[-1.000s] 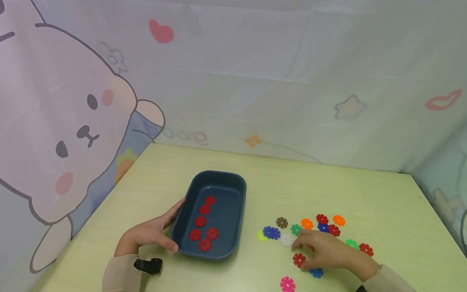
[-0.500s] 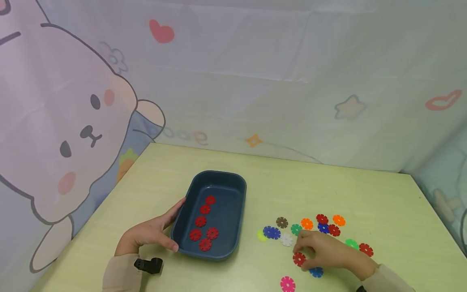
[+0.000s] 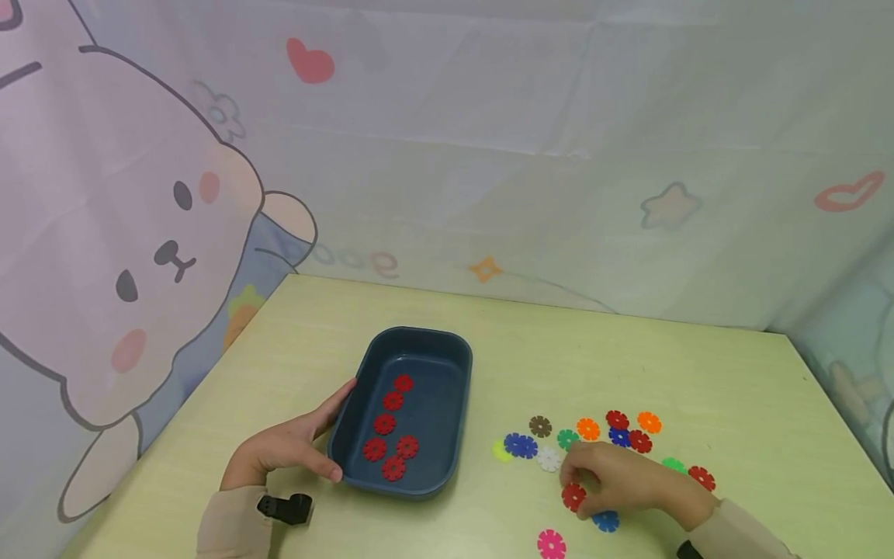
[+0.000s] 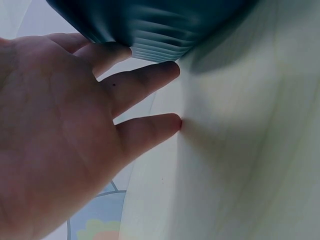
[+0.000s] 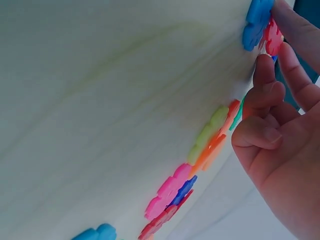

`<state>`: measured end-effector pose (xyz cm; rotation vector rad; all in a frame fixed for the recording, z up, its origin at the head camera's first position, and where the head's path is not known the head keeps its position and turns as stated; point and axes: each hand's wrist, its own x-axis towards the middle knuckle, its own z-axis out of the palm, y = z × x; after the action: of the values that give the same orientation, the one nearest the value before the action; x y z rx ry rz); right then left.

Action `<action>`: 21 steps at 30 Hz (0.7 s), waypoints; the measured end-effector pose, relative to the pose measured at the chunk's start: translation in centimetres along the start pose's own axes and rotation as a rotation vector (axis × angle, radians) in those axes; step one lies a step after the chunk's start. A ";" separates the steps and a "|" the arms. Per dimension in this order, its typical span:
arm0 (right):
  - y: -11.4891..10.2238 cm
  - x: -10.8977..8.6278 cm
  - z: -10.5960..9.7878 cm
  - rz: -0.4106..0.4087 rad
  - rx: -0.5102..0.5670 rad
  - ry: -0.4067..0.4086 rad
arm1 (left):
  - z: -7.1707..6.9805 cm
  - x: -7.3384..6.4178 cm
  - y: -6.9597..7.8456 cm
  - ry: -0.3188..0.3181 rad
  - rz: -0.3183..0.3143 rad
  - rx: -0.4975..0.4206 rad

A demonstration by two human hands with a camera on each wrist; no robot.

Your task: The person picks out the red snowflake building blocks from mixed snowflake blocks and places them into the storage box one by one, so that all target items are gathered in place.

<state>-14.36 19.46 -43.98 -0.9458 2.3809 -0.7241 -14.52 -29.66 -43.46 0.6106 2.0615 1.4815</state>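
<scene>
My left hand (image 3: 286, 450) rests against the left side of a dark blue tray (image 3: 464, 404), its thumb at the near corner and fingertips at the rim farther up. In the left wrist view, straight fingers (image 4: 145, 85) spread beside and below the tray's outer wall (image 4: 160, 37). Several red flower-shaped plastic discs (image 3: 384, 424) lie inside the tray. My right hand (image 3: 628, 477) pinches another red disc (image 3: 573, 495) between thumb and fingers, which also shows at the fingertips in the right wrist view. A blue disc (image 3: 606, 521) lies just under that hand's thumb side.
Around the right hand lie loose discs: white (image 3: 549, 459), dark blue (image 3: 520, 446), brown (image 3: 540, 426), orange (image 3: 588, 428), red (image 3: 701, 478) and pink (image 3: 551, 544). A printed cloth (image 3: 545, 155) hangs behind the table (image 3: 698, 380).
The red disc at the right fingertips shifts and tilts slightly as the fingers close on it. The left hand and tray stay in place.
</scene>
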 end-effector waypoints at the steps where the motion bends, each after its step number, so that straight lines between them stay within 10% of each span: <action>1: 0.0 0.0 0.0 0.003 0.003 0.000 | 0.0 0.0 0.0 0.000 0.001 0.001; 21: 0.3 -0.4 -0.2 -0.028 -0.007 -0.003 | 0.1 0.1 0.2 0.002 0.010 0.006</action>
<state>-14.33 19.93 -43.93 -0.9850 2.3736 -0.7246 -14.51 -29.50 -43.35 0.6228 2.0679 1.4834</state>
